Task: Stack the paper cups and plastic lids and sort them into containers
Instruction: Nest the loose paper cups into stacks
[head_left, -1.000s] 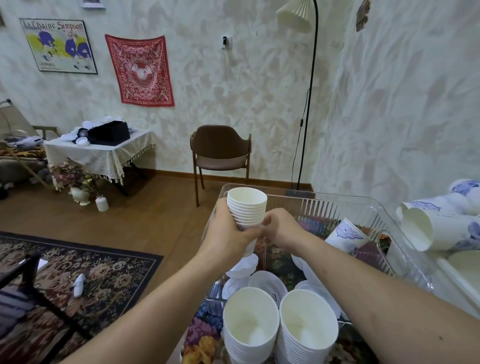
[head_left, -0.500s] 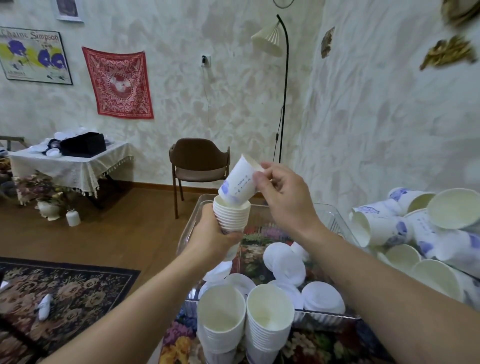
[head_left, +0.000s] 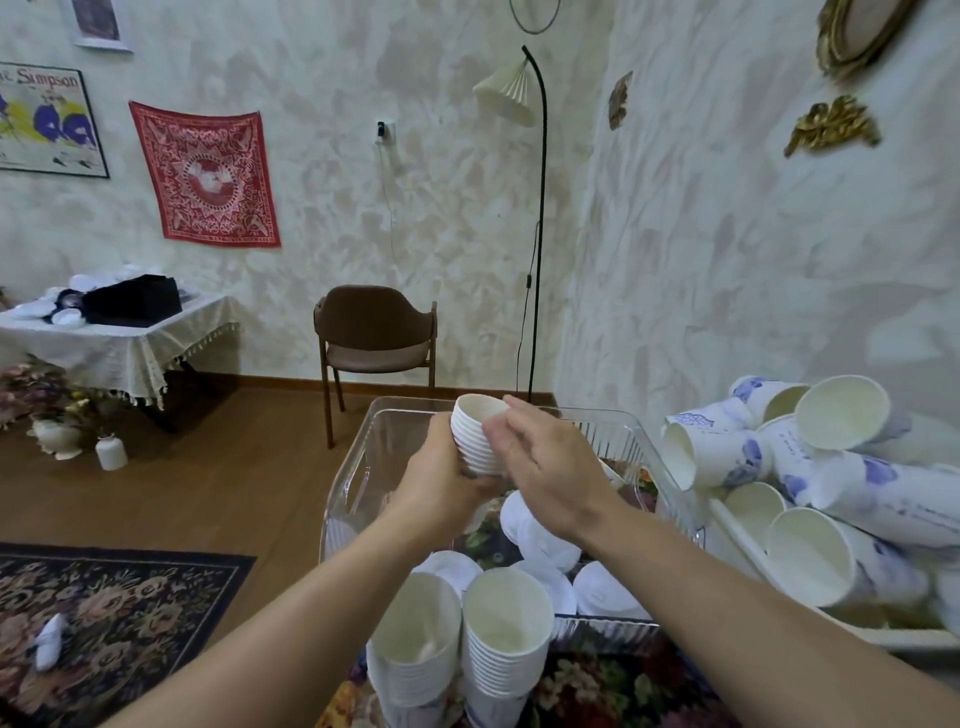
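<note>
Centre frame, above a clear bin (head_left: 358, 470): left hand (head_left: 441, 480) wrapped around a short stack (head_left: 475, 436) of nested paper cups, rims tilted up and to the right. Right hand (head_left: 553, 465) just beside the stack on its right, fingers loosely extended and partly spread, palm toward the cups, thumb side brushing the rims; nothing visibly held in it. In the bin below, white lids (head_left: 540, 532) scattered over a floral pattern. Lower centre, two taller cup stacks (head_left: 506, 636) standing upright side by side against the bin's near wall. Right edge of the frame, a heap of loose cups (head_left: 810, 525) with blue print, lying on their sides in a white tray (head_left: 883, 638). Background: brown chair (head_left: 376, 338), floor lamp (head_left: 535, 218), red wall cloth (head_left: 205, 174), cloth-covered side table (head_left: 111, 345) at left.
</note>
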